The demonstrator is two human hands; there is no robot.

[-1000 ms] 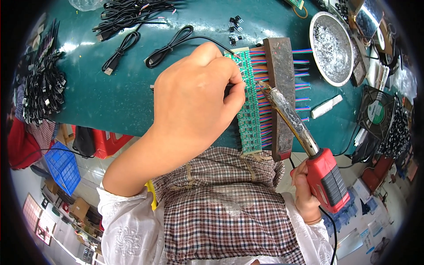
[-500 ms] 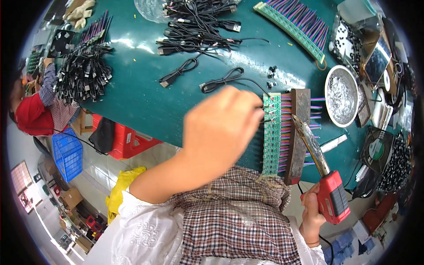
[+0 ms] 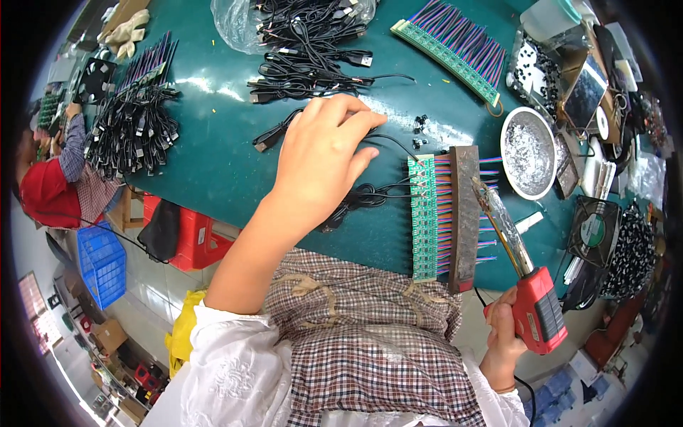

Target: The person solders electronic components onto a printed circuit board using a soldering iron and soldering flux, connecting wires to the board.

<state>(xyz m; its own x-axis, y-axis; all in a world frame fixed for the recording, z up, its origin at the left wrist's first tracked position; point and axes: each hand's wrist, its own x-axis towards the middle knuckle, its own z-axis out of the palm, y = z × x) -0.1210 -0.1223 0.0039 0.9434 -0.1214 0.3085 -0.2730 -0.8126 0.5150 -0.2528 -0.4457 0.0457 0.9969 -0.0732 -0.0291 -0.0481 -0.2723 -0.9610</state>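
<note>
My left hand [image 3: 320, 153], thumb and fingers apart, is over the coiled black USB cables on the green table, left of a green circuit board strip [image 3: 424, 228]. It partly covers one coiled cable [image 3: 269, 136]. Another black cable bundle [image 3: 359, 199] lies below its wrist, with a lead running to the strip. My right hand [image 3: 504, 334] grips a soldering iron [image 3: 539, 309] with a red and black handle. Its tip is beside a dark bar [image 3: 464, 220] lying across the coloured wires of the strip.
A metal bowl of silvery bits [image 3: 528, 153] stands to the right, near a small fan [image 3: 596, 231]. A second wired board strip [image 3: 448, 60] lies at the back. Cable piles [image 3: 306, 64] occupy the far middle and left [image 3: 131, 132]. Another person [image 3: 53, 188] sits at left.
My left hand has moved left and away from the circuit board strip, and its fingers have spread. The view has shifted slightly. My right hand still grips the soldering iron.
</note>
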